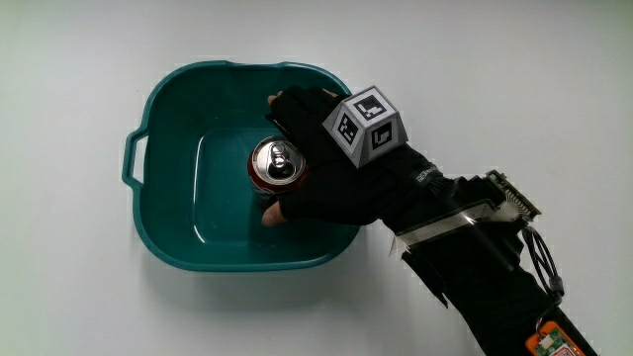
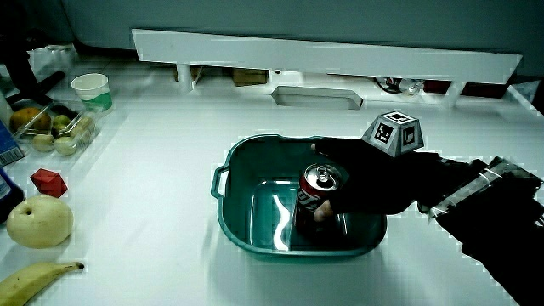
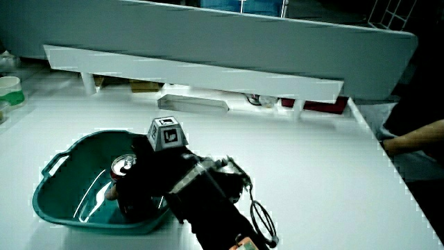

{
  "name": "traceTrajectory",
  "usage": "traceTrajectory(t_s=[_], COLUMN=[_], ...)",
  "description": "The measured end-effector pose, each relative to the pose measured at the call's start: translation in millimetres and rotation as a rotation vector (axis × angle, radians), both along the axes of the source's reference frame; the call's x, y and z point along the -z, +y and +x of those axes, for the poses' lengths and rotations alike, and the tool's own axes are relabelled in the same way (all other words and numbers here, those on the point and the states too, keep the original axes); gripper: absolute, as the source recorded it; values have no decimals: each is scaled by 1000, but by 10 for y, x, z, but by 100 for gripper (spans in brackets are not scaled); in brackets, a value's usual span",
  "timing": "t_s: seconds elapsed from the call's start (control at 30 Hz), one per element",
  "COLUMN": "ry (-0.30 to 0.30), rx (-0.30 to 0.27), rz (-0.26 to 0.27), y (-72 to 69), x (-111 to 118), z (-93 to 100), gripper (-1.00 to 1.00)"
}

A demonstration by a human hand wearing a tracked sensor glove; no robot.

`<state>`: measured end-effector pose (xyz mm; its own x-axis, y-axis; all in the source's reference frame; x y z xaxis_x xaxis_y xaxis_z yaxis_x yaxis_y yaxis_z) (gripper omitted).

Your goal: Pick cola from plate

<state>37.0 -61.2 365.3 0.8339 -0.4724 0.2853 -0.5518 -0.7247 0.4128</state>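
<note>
A cola can point(image 1: 275, 163) with a silver top stands upright inside a teal basin point(image 1: 163, 119) on the white table. The gloved hand point(image 1: 326, 173) reaches into the basin and wraps its fingers around the can's side, with the thumb point(image 1: 273, 213) on the side nearer the person. The patterned cube point(image 1: 364, 126) sits on the hand's back. In both side views the can point(image 2: 320, 189) point(image 3: 123, 173) is in the hand's grip point(image 2: 361, 183) point(image 3: 149, 180) within the basin point(image 2: 246, 170) point(image 3: 55, 201). Whether the can rests on the basin's floor or is lifted I cannot tell.
In a side view, a banana point(image 2: 38, 280), a pale apple-like fruit point(image 2: 38, 223), a small red block point(image 2: 48, 181), a clear box of fruit point(image 2: 53, 129) and a paper cup point(image 2: 92, 90) lie beside the basin. A low white partition point(image 2: 323, 51) runs along the table's edge farthest from the person.
</note>
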Motion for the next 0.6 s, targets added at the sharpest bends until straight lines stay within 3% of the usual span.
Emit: traceTrajectory(t_s=[0.1,0.23,0.6], ry=[-9,-11,-37], rx=[-4,-19,-39], rz=[1,25,26], y=[-7,-19,-35], x=[3,29,8], z=[1,6,30], gripper=[0,19,71])
